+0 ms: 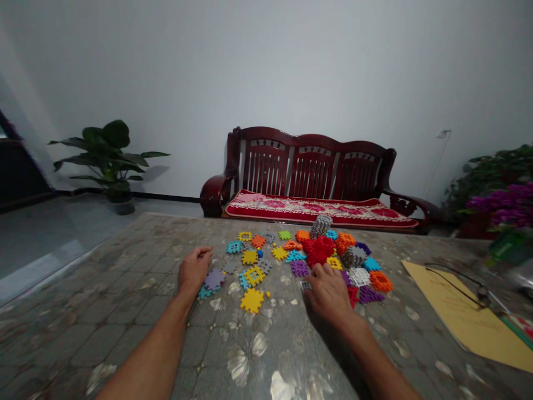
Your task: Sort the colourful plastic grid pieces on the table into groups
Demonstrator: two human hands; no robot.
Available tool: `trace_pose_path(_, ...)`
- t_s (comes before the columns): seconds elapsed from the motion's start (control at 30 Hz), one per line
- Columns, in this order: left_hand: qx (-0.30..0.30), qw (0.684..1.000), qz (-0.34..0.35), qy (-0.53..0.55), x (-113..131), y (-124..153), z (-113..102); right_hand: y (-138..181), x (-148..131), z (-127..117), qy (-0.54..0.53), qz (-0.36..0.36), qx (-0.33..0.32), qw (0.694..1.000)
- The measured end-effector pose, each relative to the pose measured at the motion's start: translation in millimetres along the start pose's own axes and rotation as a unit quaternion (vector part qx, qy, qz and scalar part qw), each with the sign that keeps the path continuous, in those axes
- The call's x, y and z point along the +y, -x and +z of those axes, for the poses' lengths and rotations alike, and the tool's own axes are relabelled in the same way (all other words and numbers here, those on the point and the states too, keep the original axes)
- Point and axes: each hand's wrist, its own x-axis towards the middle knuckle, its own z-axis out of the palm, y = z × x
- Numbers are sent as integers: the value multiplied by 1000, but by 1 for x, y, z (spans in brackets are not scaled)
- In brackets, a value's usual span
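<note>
My left hand (195, 270) rests on the table at the left of the scattered puzzle-edged plastic pieces. Its fingers are loosely curled, and nothing shows in them. Just right of it, a lilac square piece (214, 279) overlaps a teal piece (205, 292). My right hand (328, 290) reaches into the pile on the right, fingers bent and close together. Its fingertips are hidden, so what they grip cannot be made out. Beside its thumb lies a grey window piece (305, 285). A red cluster of joined pieces (318, 249) lies just beyond the fingers, and a purple piece (299, 269) is close by.
Yellow pieces (252, 300) and several other colours lie between my hands. Grey joined shapes (321, 226), a white one (358, 276) and orange ones (381, 281) crowd the right. A yellow paper (462, 305) with glasses (482, 295) lies farther right. Behind the table stands a wooden bench (312, 166).
</note>
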Motion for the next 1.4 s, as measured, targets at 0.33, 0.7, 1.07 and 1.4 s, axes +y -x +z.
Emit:
trace_pose_path(0.33, -5, 999, 8, -33, 5, 3, -4, -2, -2, -4, 15, -22, -35, 999)
trace_pose_path(0.7, -3, 999, 6, -45, 6, 2, -3, -1, 3, -2, -125, -20, -31, 991)
trace_pose_path(1.07, -12, 999, -4, -52, -3, -4, 1, 13, 107, 13, -235, 306, 101, 917)
trace_pose_path(1.4, -4, 999, -2, -41, -5, -6, 3, 24, 137, 29, -151, 350, 155, 911)
